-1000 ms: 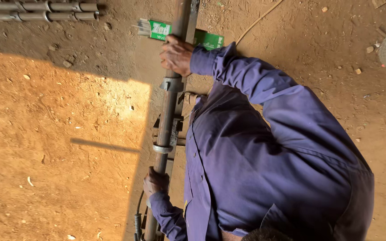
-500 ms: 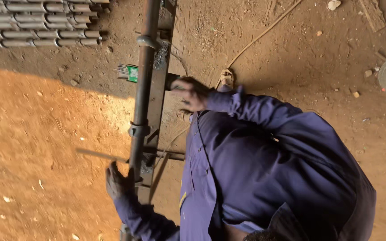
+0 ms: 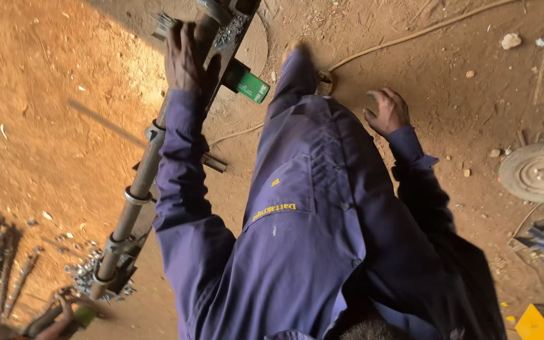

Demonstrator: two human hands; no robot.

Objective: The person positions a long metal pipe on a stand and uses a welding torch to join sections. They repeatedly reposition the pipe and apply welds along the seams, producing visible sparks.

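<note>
Looked heavy, stiff and gritty, that long rusty steel pipe with ring collars [image 3: 140,182]; left hand [image 3: 184,60] clamped near its top, right hand [image 3: 386,111] loosely curled, empty.

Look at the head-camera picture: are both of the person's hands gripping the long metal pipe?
No: only the left hand grips the long metal pipe; the right hand hangs empty above the dirt ground.

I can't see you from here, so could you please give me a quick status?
Left hand gripping steel pipe near its far end. Right hand open, empty, over dirt ground. Green box beside pipe; nothing blocking.
</note>
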